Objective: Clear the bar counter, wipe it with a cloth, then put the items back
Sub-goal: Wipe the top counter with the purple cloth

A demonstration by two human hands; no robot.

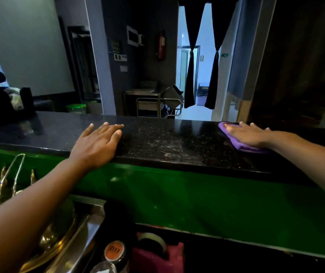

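Lying under the right hand [248, 135], purple cloth [242, 147] on counter [157, 146].

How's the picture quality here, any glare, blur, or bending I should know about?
Head view: the bright doorway is washed out while the room stays dim; the black counter shows pale glare streaks; straight edges bow from the wide lens; the bottles near the bottom edge look soft, and the right hand on the purple cloth is slightly blurred.

Daylight is pouring through the far doorway [197, 62], leaving the room dim; the black counter [157, 146] is catching glare, and wide-angle bending is blurring the edges.
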